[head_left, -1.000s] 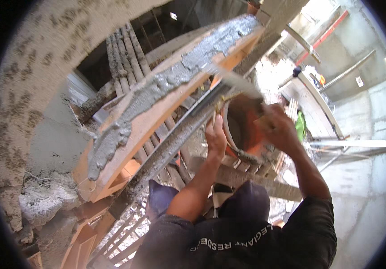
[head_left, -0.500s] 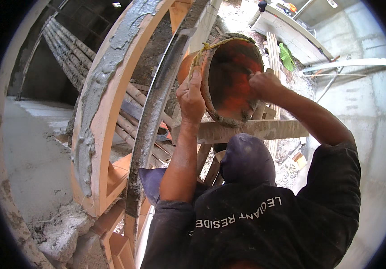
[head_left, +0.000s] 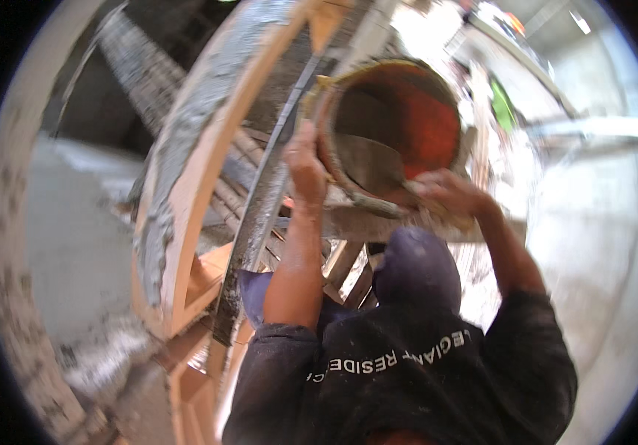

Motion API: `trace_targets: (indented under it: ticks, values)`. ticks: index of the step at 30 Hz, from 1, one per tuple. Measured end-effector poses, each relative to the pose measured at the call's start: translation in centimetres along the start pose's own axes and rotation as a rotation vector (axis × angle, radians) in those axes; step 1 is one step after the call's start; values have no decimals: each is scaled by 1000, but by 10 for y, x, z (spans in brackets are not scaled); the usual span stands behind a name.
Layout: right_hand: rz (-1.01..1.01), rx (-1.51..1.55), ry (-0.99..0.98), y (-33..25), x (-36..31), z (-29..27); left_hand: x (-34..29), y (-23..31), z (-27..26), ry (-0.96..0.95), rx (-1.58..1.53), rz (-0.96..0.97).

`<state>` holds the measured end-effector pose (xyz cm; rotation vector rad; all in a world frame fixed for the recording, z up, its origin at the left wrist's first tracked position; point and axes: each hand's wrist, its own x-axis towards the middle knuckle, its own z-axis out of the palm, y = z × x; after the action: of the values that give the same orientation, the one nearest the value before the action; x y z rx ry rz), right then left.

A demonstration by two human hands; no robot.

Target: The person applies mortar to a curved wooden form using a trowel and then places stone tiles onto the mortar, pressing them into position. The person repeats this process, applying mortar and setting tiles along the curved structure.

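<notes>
An orange bucket (head_left: pixel 430 119), coated inside with grey mortar, is tilted with its mouth toward me. My left hand (head_left: pixel 307 167) grips its left rim, where a yellow cord runs along the edge. My right hand (head_left: pixel 448 194) is closed at the near right rim, around the handle of a trowel. The flat grey trowel blade (head_left: pixel 367 161) lies inside the bucket's mouth, slightly blurred. Whether mortar sits on the blade, I cannot tell.
A wooden plank (head_left: pixel 363 222) runs under the bucket, in front of my knee (head_left: pixel 417 271). On the left stands a curved wooden frame (head_left: pixel 189 193) smeared with wet mortar, with a long metal bar (head_left: pixel 248 222) beside it. Bamboo poles (head_left: pixel 141 67) lean behind. A concrete wall (head_left: pixel 593 222) rises at right.
My right hand has come down and nearer along the bucket's right side, and the trowel blade now shows in the mouth. My left hand stays on the rim. The view has shifted slightly.
</notes>
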<state>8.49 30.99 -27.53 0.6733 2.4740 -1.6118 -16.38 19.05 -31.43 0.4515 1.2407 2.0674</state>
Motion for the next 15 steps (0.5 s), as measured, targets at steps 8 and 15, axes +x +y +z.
trace_targets:
  ticks: [8, 15]
  values:
    - [221, 401, 76, -54, -25, -54, 4, -25, 13, 252, -256, -19]
    - [-90, -419, 159, -190, 58, -62, -2, -34, 17, 240, 29, -137]
